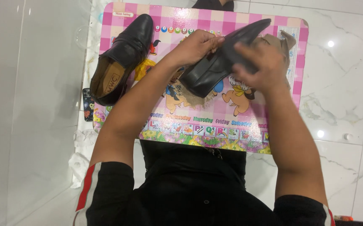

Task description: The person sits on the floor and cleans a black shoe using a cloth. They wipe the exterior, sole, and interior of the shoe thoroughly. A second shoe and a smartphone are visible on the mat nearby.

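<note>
Both hands grip one black leather shoe [219, 58]: left hand [196, 46] clasps its side, right hand [259, 62] presses a tan cloth [279, 42] over it; its mate [120, 58] lies left.

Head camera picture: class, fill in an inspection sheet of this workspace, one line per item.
Surface: pink checked cartoon board on a white marble-look tiled floor.
Job's things: black leather shoe held over the board; second black shoe lying at the board's left end.
Clutter: tan cloth, phone, crumpled tissues.
Grippers: left hand and right hand both grip the held shoe.
Cables: nothing seen.
Surroundings: bare tiles.
</note>
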